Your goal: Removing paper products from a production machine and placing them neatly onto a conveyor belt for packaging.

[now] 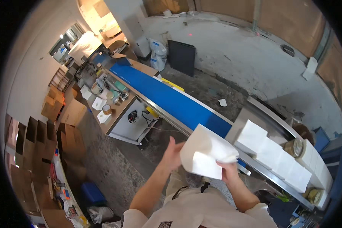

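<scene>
A loose stack of white sheets (201, 148), curved and fanned at its right end, is held in front of my body over the near edge of the blue conveyor belt (167, 100). My right hand (230, 173) grips its lower right edge, thumb on top and the other fingers beneath. At the left edge is my left hand (173, 155), its thumb raised away from the sheets and its fingers reaching partly behind them. Whether those hidden fingers press on the stack does not show.
Neat white stacks (271, 154) line the metal table at right, beside tape rolls (293, 147). A wooden-topped bench (117, 110) with tape and tools stands left of the belt. Cardboard boxes (70, 142) and a blue bin (93, 193) are farther left. A dark panel (181, 57) leans on the wall.
</scene>
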`<state>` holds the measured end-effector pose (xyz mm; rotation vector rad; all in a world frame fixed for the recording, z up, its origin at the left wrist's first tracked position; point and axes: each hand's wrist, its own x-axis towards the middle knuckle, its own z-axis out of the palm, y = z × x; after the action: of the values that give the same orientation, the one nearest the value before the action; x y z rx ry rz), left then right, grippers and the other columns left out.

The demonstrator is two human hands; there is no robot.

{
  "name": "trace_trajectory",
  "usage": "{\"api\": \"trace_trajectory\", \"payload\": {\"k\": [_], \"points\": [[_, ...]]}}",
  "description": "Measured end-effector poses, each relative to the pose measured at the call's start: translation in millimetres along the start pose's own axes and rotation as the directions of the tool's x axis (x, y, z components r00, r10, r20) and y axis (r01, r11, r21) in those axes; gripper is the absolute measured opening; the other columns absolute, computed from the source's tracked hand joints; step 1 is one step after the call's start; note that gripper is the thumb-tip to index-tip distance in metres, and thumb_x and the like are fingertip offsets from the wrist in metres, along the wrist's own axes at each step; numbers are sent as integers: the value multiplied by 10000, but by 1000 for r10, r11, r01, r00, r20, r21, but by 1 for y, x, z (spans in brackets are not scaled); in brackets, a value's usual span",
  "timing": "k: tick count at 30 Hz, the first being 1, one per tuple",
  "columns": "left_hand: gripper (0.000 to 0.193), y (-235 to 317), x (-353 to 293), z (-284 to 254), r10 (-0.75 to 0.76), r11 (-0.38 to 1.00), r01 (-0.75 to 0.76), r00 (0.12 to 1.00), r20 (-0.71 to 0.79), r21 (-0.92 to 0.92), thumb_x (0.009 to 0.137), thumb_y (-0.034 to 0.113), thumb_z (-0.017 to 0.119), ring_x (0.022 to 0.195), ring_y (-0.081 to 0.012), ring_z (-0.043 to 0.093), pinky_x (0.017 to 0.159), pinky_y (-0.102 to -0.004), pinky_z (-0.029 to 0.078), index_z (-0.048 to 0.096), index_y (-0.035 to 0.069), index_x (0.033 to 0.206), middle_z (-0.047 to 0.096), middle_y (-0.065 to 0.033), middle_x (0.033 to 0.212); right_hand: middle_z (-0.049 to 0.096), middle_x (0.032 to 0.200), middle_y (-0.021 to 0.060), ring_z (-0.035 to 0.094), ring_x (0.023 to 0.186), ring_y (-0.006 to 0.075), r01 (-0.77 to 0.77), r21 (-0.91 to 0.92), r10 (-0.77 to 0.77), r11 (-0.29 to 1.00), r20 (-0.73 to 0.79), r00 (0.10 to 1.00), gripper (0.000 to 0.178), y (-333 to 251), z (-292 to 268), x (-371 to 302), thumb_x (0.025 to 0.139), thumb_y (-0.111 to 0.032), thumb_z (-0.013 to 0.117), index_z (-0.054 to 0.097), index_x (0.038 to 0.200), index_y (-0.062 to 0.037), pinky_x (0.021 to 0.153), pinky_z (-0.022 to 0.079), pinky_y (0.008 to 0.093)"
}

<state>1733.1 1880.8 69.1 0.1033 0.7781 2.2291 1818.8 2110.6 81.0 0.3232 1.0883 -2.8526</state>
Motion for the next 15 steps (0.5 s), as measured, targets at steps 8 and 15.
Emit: {"api": "trace_trajectory", "payload": {"k": [8,15], "points": [[848,27,5,-54,180,973,-94,881,-439,211,923,291,649,1306,-264,454,1053,-418,410,112,48,1532,398,-150,1461,594,1240,143,583,1138,233,-51,-162,27,986,-147,989,573,63,57,108,812,-63,732,454,1306,15,967,468,363],[760,144,-11,-140,428,885,-229,741,-518,405,855,163,749,1123,-210,568,937,-334,484,306,-49,1436,551,-156,1270,600,1226,137,587,1125,224,-88,-268,78,959,-50,996,595,155,145,218,804,-77,738,453,1319,9,977,462,363]]}}
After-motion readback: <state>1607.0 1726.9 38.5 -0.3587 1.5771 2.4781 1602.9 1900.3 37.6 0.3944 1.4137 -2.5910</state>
